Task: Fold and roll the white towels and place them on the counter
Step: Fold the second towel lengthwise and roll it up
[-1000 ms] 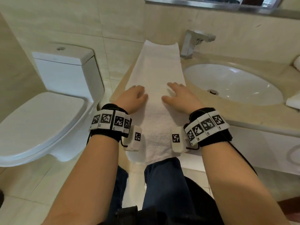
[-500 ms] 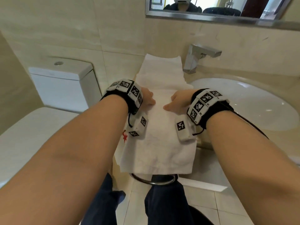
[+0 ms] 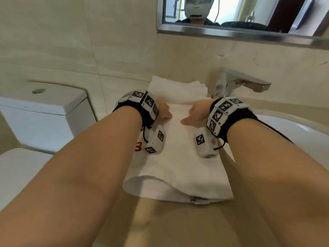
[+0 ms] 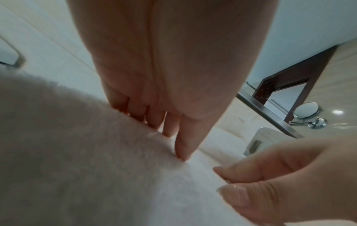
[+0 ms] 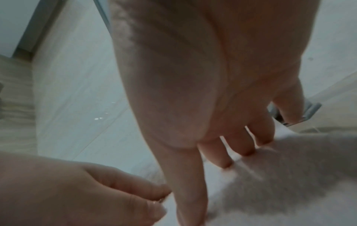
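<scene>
A white towel lies lengthwise on the beige counter, its near end doubled over with a small label showing and its far end bunched in layers against the wall. My left hand and right hand rest side by side on its far half. In the left wrist view the left hand's fingers are straight, with the tips pressing into the towel. The right wrist view shows the right hand's straight fingers touching the towel the same way. Neither hand is curled around the cloth.
A chrome faucet stands just right of the towel's far end, with the white sink basin beside it. To the left of the counter is a white toilet tank. A mirror hangs on the wall above. A red mark shows by the left wrist.
Both hands have slid away from me along the towel toward the wall. The towel's near end, which hung over the counter's edge, now lies doubled on the counter.
</scene>
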A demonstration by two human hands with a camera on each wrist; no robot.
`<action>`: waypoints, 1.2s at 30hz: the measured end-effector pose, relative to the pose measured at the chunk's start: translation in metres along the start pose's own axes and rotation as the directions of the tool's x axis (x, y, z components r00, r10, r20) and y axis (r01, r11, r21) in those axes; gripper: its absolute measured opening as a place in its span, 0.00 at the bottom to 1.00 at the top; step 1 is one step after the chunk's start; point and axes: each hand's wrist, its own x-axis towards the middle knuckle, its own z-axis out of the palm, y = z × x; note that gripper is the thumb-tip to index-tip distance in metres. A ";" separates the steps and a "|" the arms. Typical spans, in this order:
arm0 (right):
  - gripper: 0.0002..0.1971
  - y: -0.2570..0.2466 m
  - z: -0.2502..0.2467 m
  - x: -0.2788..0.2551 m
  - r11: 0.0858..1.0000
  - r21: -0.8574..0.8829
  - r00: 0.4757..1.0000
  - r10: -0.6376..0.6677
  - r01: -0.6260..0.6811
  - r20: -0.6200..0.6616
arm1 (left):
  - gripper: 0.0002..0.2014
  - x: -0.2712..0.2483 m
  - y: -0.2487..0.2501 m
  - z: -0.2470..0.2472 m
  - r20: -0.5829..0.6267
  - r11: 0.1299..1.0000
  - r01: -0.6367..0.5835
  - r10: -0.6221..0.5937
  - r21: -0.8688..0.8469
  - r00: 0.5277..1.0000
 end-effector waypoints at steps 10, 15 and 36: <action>0.31 0.004 -0.014 -0.018 0.981 0.195 0.997 0.017 -0.002 -0.077 | 0.14 -0.005 -0.014 -0.025 -0.068 0.919 -0.010 -0.019 -0.394 0.997; 0.25 0.006 -0.014 -0.063 0.964 0.256 0.990 -0.035 0.068 -0.134 | 0.15 -0.057 -0.024 -0.030 -0.179 0.859 -0.059 -0.039 -0.508 0.983; 0.26 -0.077 0.055 -0.170 0.968 0.078 0.969 -0.235 0.240 -0.072 | 0.21 -0.193 -0.023 0.063 -0.011 0.815 0.235 -0.284 -0.529 0.959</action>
